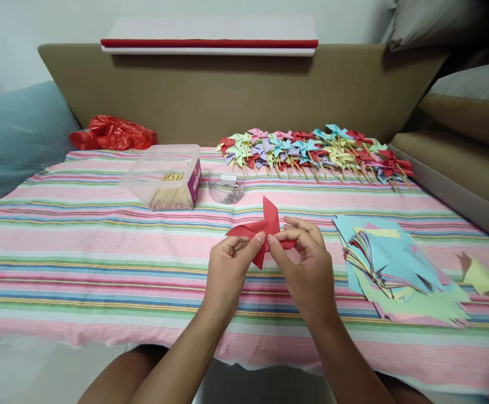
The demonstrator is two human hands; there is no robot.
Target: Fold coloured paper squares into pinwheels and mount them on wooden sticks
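Both my hands hold a red paper pinwheel (265, 224) above the striped cloth. My left hand (227, 269) pinches its centre with thumb and forefinger. My right hand (305, 264) pinches it from the other side, fingers curled round a blade. One blade points up, another out to the left. To the right lies a stack of cut coloured paper squares (396, 269). Behind, a row of finished pinwheels on sticks (315, 151) lies across the cloth.
A clear plastic box of wooden sticks (164, 177) stands at the back left, a small clear dish of pins (226, 188) beside it. A red plastic bag (114, 133) lies further back. A loose yellow-green paper piece (486, 280) sits at the far right. A brown headboard (227, 90) rises behind.
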